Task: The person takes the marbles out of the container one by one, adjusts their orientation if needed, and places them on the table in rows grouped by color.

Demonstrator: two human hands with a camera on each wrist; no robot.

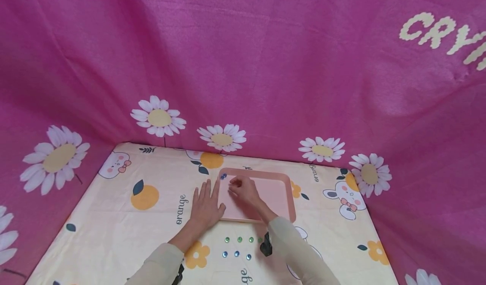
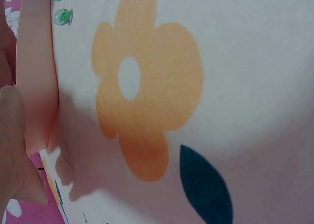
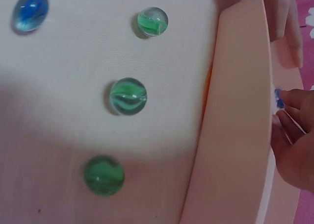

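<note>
Over the left part of a shallow pink tray (image 1: 271,192), my right hand (image 1: 244,191) reaches down with bent fingers, thumb and fingertips close together. I cannot tell whether a marble is between them. Close to these fingertips, blue marbles (image 1: 223,176) lie together in the tray's far left corner; blue glass (image 3: 279,99) shows right by the fingertips in the right wrist view. My left hand (image 1: 205,207) lies at the tray's left edge, fingers straight and spread, pointing away from me. In the left wrist view only part of the left hand (image 2: 12,150) shows beside the tray wall.
In front of the tray, a row of green marbles (image 1: 239,239) lies on the patterned cloth (image 1: 152,230), partly overlapped by my right wrist. Nearer to me is a row of blue marbles (image 1: 237,254). A magenta curtain (image 1: 243,74) with daisies rises behind and beside the table.
</note>
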